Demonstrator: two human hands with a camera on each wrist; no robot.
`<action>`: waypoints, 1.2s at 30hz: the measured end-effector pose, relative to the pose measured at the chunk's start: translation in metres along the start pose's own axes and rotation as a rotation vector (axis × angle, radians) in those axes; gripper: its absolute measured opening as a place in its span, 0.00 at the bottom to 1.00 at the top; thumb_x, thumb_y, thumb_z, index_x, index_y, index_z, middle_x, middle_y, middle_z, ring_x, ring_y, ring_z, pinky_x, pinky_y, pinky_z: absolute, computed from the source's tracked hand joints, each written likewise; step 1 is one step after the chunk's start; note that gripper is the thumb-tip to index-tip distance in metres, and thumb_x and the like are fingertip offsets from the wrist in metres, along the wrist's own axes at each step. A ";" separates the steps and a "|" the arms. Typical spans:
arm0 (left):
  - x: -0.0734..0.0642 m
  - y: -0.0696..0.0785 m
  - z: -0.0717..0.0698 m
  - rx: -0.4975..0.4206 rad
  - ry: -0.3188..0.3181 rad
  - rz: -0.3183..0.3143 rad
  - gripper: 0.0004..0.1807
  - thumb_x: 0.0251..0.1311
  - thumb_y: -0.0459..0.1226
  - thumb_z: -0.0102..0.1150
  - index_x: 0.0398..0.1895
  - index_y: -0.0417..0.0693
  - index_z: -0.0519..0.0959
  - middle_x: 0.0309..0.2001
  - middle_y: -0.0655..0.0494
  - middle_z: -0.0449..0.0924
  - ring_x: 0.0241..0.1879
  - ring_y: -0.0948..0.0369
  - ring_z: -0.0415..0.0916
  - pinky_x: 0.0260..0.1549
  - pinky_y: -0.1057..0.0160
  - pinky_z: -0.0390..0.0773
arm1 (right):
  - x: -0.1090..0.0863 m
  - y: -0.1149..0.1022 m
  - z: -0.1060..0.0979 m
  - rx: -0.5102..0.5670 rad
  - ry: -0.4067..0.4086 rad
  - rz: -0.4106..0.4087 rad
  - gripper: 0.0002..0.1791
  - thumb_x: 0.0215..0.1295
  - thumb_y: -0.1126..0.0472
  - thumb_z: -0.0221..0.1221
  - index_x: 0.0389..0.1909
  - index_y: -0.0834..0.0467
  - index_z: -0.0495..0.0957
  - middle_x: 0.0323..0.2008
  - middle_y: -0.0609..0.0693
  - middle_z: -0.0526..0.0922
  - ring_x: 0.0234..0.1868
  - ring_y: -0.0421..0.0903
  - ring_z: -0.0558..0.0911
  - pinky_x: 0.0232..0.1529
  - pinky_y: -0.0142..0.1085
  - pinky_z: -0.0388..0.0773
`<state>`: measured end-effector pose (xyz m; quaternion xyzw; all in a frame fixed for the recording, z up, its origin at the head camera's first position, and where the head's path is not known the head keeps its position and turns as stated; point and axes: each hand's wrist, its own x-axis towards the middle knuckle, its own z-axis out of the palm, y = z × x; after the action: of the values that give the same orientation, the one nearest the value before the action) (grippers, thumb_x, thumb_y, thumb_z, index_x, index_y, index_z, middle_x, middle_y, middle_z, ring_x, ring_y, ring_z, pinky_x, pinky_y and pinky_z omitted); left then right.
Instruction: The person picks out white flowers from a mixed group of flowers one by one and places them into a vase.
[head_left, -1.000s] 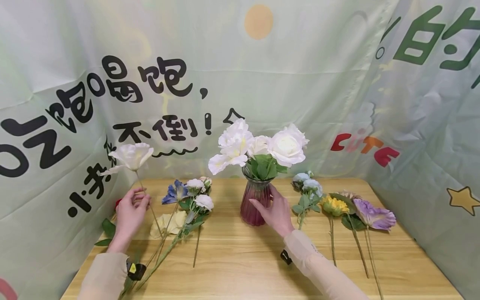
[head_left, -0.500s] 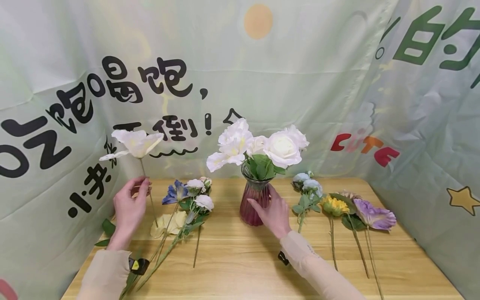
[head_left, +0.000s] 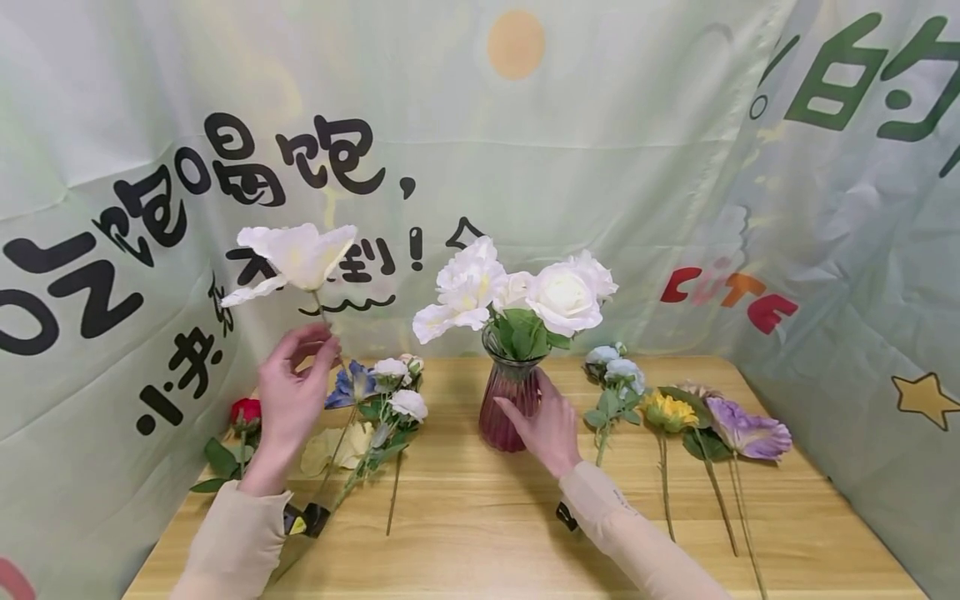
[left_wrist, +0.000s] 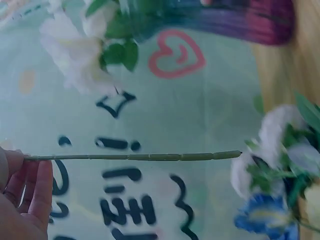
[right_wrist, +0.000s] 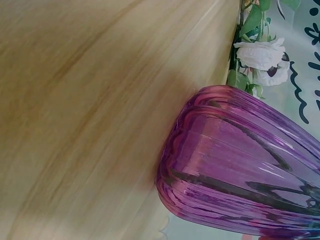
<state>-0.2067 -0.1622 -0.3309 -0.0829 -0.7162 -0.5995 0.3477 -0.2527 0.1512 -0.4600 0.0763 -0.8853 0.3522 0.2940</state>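
Observation:
My left hand point(head_left: 295, 400) pinches the thin stem of a white flower point(head_left: 300, 254) with wide petals, just under its bloom. In the left wrist view the bare green stem point(left_wrist: 150, 157) runs out from the fingertips to its cut end, clear of the table. My right hand point(head_left: 553, 427) grips a ribbed, purple-tinted glass vase point(head_left: 498, 408) from its right side, thumb across the front. It stands upright, holding a ruffled white flower point(head_left: 467, 287), a white rose point(head_left: 566, 293) and green leaves. Stems show through the vase's glass point(right_wrist: 240, 150) in the right wrist view.
Left of the vase lie a blue flower point(head_left: 351, 386), a spray of small white blooms point(head_left: 408, 406), a pale yellow flower point(head_left: 352, 446) and a red rose point(head_left: 245, 410). Right of it are light blue blooms point(head_left: 625, 375), a yellow flower point(head_left: 670, 412) and a purple one point(head_left: 750, 429). Printed cloth point(head_left: 637, 183) surrounds the table.
My left hand has risen and moved right with the white flower, whose bloom now covers part of the printed lettering. The red rose at left has come into sight. My right hand stays at the vase.

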 end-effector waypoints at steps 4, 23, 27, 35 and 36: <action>-0.001 0.016 0.013 0.002 -0.031 0.000 0.13 0.65 0.29 0.62 0.51 0.34 0.80 0.40 0.70 0.82 0.37 0.75 0.82 0.37 0.76 0.83 | 0.000 0.000 0.000 0.002 0.006 -0.005 0.42 0.57 0.39 0.70 0.63 0.62 0.73 0.41 0.62 0.89 0.25 0.48 0.84 0.28 0.45 0.85; 0.008 0.075 0.081 -0.204 -0.123 0.207 0.09 0.67 0.28 0.59 0.45 0.28 0.78 0.38 0.36 0.84 0.35 0.70 0.83 0.39 0.68 0.87 | -0.001 0.000 0.001 0.000 0.030 -0.028 0.41 0.56 0.40 0.71 0.62 0.64 0.74 0.42 0.63 0.88 0.26 0.51 0.85 0.29 0.48 0.86; 0.010 0.083 0.092 -0.211 -0.112 0.281 0.08 0.67 0.27 0.58 0.45 0.27 0.77 0.38 0.35 0.84 0.35 0.67 0.84 0.39 0.67 0.87 | 0.000 0.001 0.001 -0.006 0.031 -0.027 0.42 0.56 0.40 0.71 0.62 0.64 0.74 0.41 0.63 0.88 0.23 0.47 0.81 0.27 0.47 0.85; 0.012 0.082 0.112 -0.213 -0.111 0.313 0.08 0.68 0.29 0.59 0.44 0.30 0.77 0.39 0.37 0.84 0.37 0.54 0.86 0.39 0.64 0.88 | -0.001 0.002 0.002 -0.017 0.046 -0.041 0.41 0.55 0.40 0.72 0.61 0.64 0.75 0.39 0.63 0.89 0.22 0.46 0.80 0.26 0.46 0.84; 0.011 0.080 0.114 -0.212 -0.114 0.315 0.08 0.68 0.29 0.59 0.44 0.30 0.77 0.39 0.38 0.84 0.36 0.53 0.86 0.39 0.64 0.88 | -0.001 0.002 0.002 -0.016 0.045 -0.041 0.41 0.55 0.40 0.72 0.61 0.64 0.75 0.39 0.62 0.89 0.22 0.47 0.80 0.26 0.46 0.84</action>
<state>-0.2175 -0.0398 -0.2642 -0.2639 -0.6457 -0.6042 0.3852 -0.2534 0.1516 -0.4632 0.0839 -0.8794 0.3406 0.3218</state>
